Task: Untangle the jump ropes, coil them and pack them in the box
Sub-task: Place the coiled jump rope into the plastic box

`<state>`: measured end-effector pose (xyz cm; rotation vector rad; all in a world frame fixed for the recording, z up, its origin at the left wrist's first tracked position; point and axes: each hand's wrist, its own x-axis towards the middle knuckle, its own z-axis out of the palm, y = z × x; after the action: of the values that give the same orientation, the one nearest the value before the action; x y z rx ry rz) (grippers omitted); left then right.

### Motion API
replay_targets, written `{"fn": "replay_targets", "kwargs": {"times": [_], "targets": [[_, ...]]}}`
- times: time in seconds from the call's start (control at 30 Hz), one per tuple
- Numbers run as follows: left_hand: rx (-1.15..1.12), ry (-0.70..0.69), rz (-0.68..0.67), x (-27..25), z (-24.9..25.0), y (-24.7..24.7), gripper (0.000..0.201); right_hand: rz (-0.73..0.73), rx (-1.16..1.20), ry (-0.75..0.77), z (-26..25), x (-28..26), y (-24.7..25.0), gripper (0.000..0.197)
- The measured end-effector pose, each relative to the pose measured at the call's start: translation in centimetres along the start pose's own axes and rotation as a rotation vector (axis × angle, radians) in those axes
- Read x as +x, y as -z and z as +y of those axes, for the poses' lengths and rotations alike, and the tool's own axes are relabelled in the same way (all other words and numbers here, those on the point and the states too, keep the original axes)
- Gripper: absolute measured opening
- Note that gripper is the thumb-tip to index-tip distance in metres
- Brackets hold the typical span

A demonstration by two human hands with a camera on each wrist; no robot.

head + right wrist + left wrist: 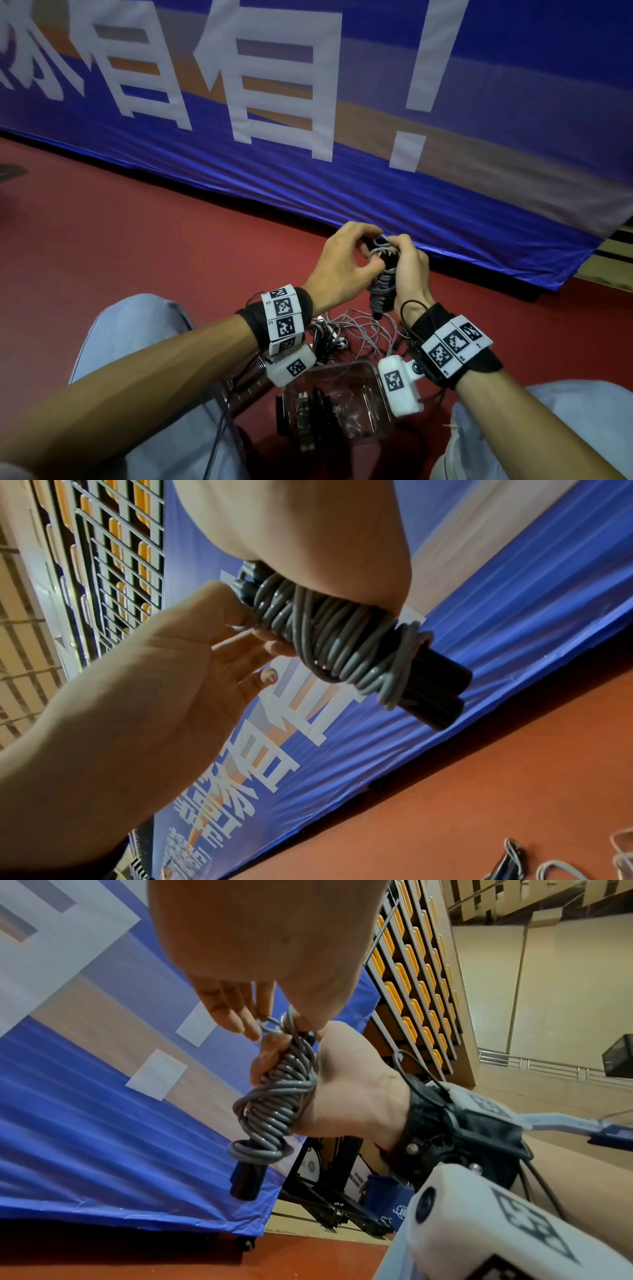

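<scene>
A grey jump rope (383, 286) is wound in tight turns round its two black handles (246, 1177) and held upright above the floor. My right hand (402, 260) grips this bundle (274, 1104) round its middle. At the bundle's top end, my left hand (371, 248) pinches a loose loop of the grey cord (268, 1021) between thumb and fingers. In the right wrist view the coil (337, 647) fills the middle, with the left hand (263, 642) touching its upper end. Several more ropes lie tangled (359, 330) on the floor under my wrists.
A clear plastic box (373, 370) stands on the red floor between my knees, with coiled ropes and black handles (310, 414) inside. A blue banner (376, 171) hangs just beyond my hands. Bleacher seats (414, 988) rise behind it.
</scene>
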<state>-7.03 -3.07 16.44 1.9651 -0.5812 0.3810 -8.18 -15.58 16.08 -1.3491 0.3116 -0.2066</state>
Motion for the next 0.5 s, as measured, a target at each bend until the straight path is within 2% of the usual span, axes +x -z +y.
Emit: {"fn": "replay_targets", "kwargs": {"times": [0.1,0.2,0.33,0.5], "targets": [[-0.014,0.039,0.017,-0.16,0.25,0.04,0.029,0.047,-0.069,0.04,-0.37,-0.19,-0.05,0.044],[-0.031,0.074,0.044,-0.24,0.49,0.26,0.019,0.031,-0.129,0.064,-0.33,-0.34,-0.09,0.046],[-0.019,0.103,0.067,-0.23,0.35,0.72,0.01,-0.024,-0.122,0.055,0.12,-0.36,-0.33,0.035],[-0.093,0.163,0.046,0.2,-0.22,0.63,0.01,-0.039,-0.057,0.007,0.34,0.09,-0.32,0.027]]}}
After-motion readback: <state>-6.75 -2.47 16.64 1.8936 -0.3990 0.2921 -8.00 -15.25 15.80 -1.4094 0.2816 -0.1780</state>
